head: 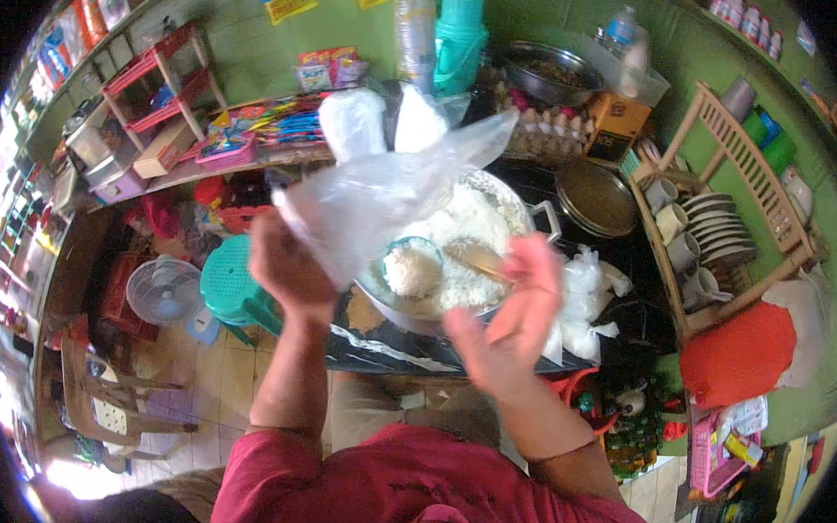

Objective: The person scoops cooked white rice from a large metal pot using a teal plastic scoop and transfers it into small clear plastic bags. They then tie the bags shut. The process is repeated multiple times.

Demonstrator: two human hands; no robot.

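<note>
My left hand point(289, 264) is closed on the edge of a clear plastic bag point(372, 194), which spreads over the left side of a big metal pot point(404, 322). White rice point(464, 225) fills much of the pot. A green-rimmed cup point(389, 254) packed with rice rests in it, beside a wooden spoon point(473, 254). Blurred, my right hand point(504, 324) hovers over the pot's right front edge with its fingers apart. Its fingertips overlap the end of the spoon's handle; whether they touch it cannot be told.
Several tied white plastic bags point(581, 304) lie right of the pot, and two filled ones point(355, 124) stand behind it. A round lidded pan point(595, 199), egg trays point(541, 129) and a wooden dish rack point(733, 281) are farther right. Green stools point(234, 279) stand left.
</note>
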